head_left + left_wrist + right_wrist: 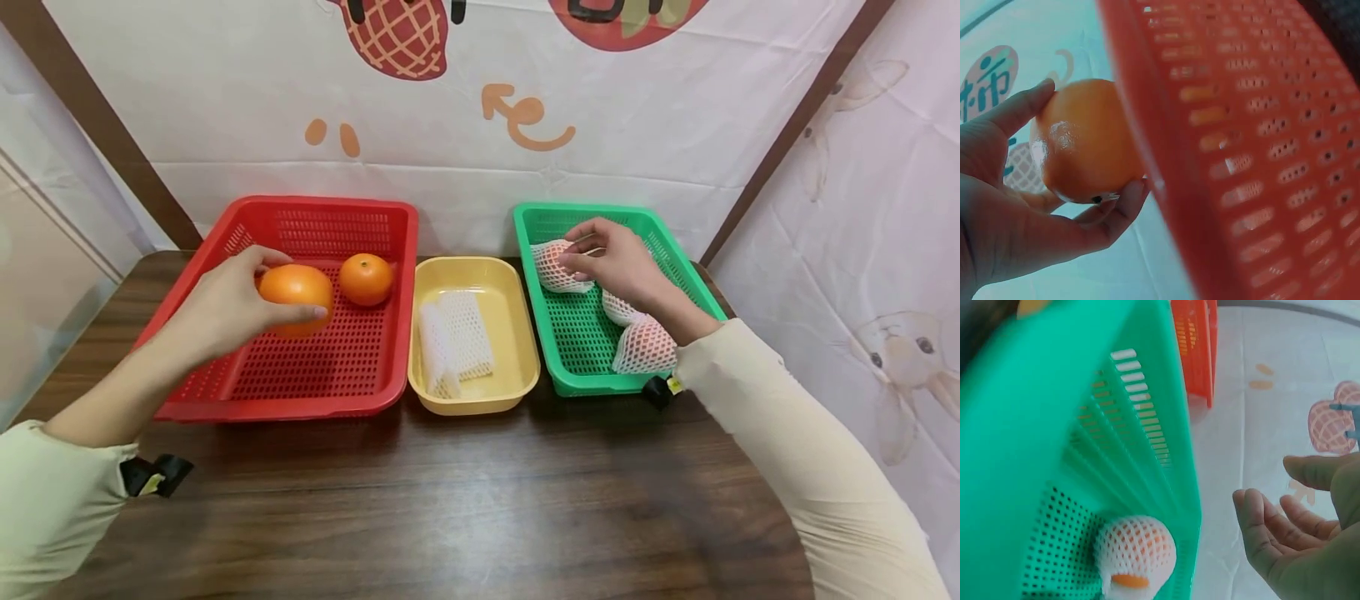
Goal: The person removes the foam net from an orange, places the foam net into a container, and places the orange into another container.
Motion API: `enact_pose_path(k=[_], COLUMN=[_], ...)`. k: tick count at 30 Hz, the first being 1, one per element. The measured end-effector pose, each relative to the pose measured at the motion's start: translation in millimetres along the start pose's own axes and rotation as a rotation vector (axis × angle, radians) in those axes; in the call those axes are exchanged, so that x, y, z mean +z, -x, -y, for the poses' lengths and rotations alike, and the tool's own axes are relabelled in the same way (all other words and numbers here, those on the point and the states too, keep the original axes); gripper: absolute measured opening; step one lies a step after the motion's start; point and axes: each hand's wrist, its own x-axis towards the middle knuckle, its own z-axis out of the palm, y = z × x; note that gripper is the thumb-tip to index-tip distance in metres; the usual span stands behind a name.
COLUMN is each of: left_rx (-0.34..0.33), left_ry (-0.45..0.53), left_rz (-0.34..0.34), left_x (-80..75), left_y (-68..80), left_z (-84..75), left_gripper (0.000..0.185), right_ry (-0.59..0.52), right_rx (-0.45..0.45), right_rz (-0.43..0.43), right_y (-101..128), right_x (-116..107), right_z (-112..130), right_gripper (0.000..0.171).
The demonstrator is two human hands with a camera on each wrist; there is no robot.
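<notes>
One legible character, 柿 (988,87)

The right hand (615,262) and forearm hide part of the netted fruits (643,343) in the green basket (573,333). In the left wrist view the red basket (1260,156) is blurred and cut off.

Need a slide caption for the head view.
Left hand grips an orange over the red basket; right hand hovers open.
</notes>
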Motion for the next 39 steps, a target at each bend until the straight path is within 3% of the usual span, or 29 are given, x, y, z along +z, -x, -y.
enact_pose_path(k=[8, 17, 25, 31, 39], left_rx=[0.004, -0.018, 0.02, 0.007, 0.023], left_ry=[-0.129, -0.21, -0.272, -0.264, -0.242], left_rz=[0.059, 0.154, 0.251, 0.26, 0.211], left_x=[3.4, 11.7, 18.2, 26.7, 33.2], left_y=[-25.7, -44.9, -51.7, -50.0, -47.2], left_z=[7.8, 23.7, 37.6, 43.3, 50.5], left_gripper=[0.083, 0.082, 0.076, 0.084, 0.082], right_ry=[0.227, 0.262, 0.319, 0.375, 0.41], right_rx=[-0.031, -0.021, 0.019, 0.018, -0.009], right_rz=[0.011, 0.046, 0.081, 0.109, 0.129], right_y=[-15.0, -35.4, -49.8, -57.4, -64.1], right_x=[-8.1, -9.7, -6.6, -1.6, 4.4], right_z=[-2.4, -14.5, -30.2, -37.1, -43.6], right_gripper=[0.04, 0.043, 0.049, 0.053, 0.058])
